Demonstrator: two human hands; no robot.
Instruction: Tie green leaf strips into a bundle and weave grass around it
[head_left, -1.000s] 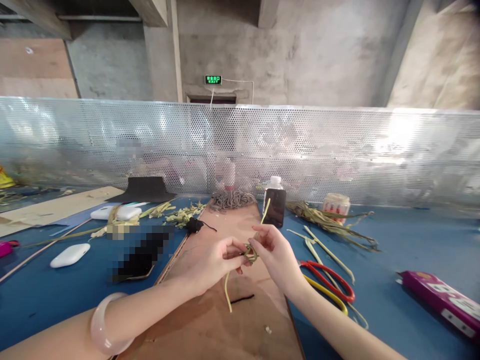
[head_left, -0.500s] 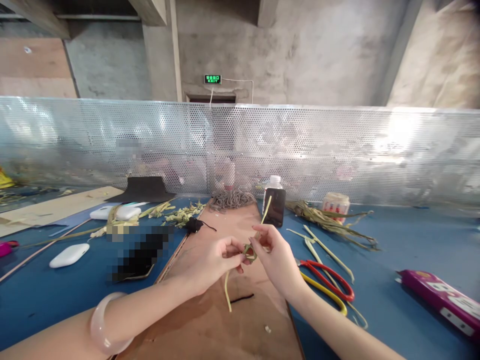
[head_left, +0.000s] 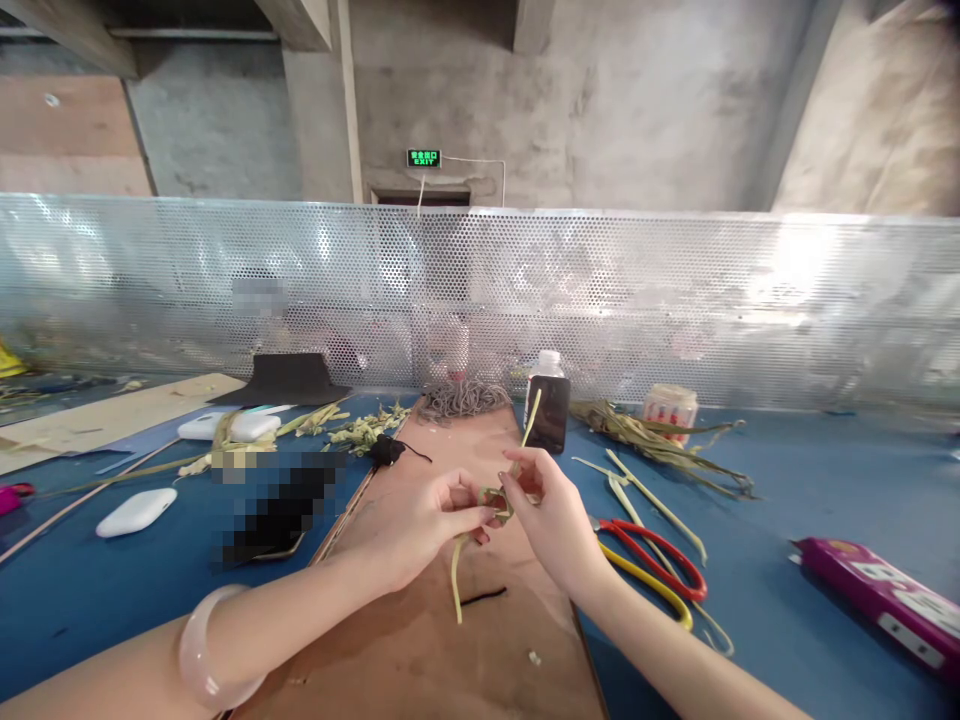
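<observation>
A small green woven ring (head_left: 498, 503) is pinched between my two hands over the brown board (head_left: 420, 640). Thumb and fingers of my left hand (head_left: 442, 520) close on its left side. My right hand (head_left: 541, 500) grips its right side with bent fingers. One pale green strip (head_left: 532, 418) sticks up past my right fingertips, in front of a dark phone. Another pale strip end (head_left: 456, 585) hangs below my left fingers, near a short black thread (head_left: 484, 596) on the board. My fingers partly hide the ring.
Red and yellow handled scissors (head_left: 660, 570) and loose strips lie right of the board. Beyond stand a phone (head_left: 551, 415), a bottle (head_left: 549, 362) and a jar (head_left: 670, 412). A purple package (head_left: 877, 590) lies far right. At left are a white case (head_left: 136, 513) and dark phone (head_left: 281, 510).
The ring has turned slightly between my fingers, and the hanging strip has shifted a little. Both hands stay in nearly the same place.
</observation>
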